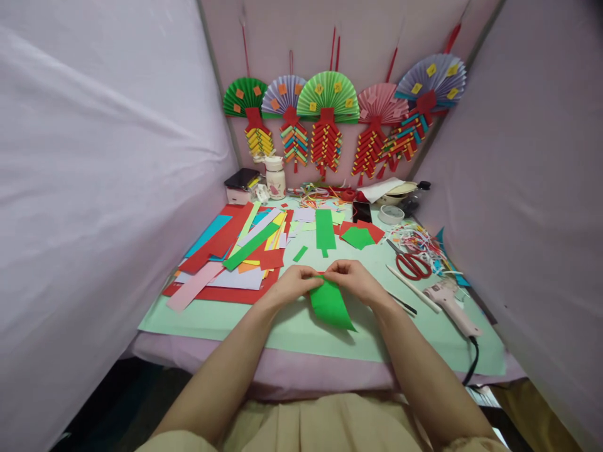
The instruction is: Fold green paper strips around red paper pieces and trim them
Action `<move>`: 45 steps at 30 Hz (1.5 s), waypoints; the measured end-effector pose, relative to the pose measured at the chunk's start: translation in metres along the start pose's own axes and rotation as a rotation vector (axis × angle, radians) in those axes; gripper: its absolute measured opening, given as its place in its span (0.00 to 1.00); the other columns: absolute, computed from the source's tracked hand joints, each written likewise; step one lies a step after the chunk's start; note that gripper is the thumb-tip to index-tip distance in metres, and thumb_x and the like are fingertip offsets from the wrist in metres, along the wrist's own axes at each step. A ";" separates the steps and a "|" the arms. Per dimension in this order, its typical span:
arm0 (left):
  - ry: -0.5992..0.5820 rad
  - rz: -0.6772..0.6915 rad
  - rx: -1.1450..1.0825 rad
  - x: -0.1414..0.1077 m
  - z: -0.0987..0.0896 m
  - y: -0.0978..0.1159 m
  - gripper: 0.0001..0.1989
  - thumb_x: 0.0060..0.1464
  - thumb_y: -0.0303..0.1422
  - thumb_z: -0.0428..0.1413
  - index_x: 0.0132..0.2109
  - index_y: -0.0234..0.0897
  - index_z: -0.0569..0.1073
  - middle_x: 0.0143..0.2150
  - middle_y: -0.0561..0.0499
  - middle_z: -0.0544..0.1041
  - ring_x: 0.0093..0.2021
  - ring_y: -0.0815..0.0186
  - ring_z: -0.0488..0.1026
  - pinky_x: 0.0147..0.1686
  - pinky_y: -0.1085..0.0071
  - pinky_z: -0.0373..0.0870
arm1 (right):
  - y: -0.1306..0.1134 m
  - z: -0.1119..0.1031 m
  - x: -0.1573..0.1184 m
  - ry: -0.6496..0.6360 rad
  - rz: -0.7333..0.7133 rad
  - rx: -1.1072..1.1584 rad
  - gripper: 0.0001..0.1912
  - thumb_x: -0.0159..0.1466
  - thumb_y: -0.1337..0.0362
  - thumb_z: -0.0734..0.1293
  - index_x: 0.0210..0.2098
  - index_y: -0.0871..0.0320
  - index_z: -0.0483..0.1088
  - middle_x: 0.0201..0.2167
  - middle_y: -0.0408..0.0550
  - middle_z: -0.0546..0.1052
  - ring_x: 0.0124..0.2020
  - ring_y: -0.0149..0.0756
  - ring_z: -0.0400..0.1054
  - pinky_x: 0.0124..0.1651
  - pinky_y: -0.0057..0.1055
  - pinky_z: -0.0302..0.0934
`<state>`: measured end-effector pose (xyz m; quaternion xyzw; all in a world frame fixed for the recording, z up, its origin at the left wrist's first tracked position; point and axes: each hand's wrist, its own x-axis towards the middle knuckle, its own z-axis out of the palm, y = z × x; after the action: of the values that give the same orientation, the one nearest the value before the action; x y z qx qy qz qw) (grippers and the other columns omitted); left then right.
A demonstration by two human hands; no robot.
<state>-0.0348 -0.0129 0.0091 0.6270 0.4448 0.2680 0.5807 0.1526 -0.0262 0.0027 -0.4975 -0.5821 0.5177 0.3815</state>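
Observation:
My left hand (298, 284) and my right hand (354, 280) meet over the front middle of the table. Both pinch the far edge of a green paper sheet (330, 306), which hangs toward me with its lower right corner sticking out. A sliver of red shows between my fingertips; what it belongs to is hidden. Beyond my hands lie a long green paper strip (325, 230), a small green strip (300, 253), and a green paper piece (358, 238) on top of red paper pieces (375, 231).
Stacked coloured paper (207, 243) covers the table's left. Red-handled scissors (412, 266), a white stick (412, 288), a black pen (404, 305) and a corded glue gun (453, 307) lie at right. A bottle (275, 179) stands behind; paper fan ornaments (328, 97) hang on the back wall.

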 end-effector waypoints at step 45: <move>0.145 0.174 0.110 0.002 0.009 0.002 0.09 0.47 0.37 0.56 0.31 0.36 0.76 0.30 0.51 0.76 0.33 0.65 0.70 0.35 0.72 0.66 | 0.001 0.003 -0.003 0.103 -0.059 -0.013 0.04 0.48 0.65 0.65 0.23 0.60 0.70 0.20 0.40 0.69 0.22 0.27 0.59 0.25 0.25 0.52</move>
<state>-0.0257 -0.0155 0.0090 0.6732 0.4435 0.3374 0.4861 0.1505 -0.0298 0.0009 -0.5086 -0.5796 0.4763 0.4226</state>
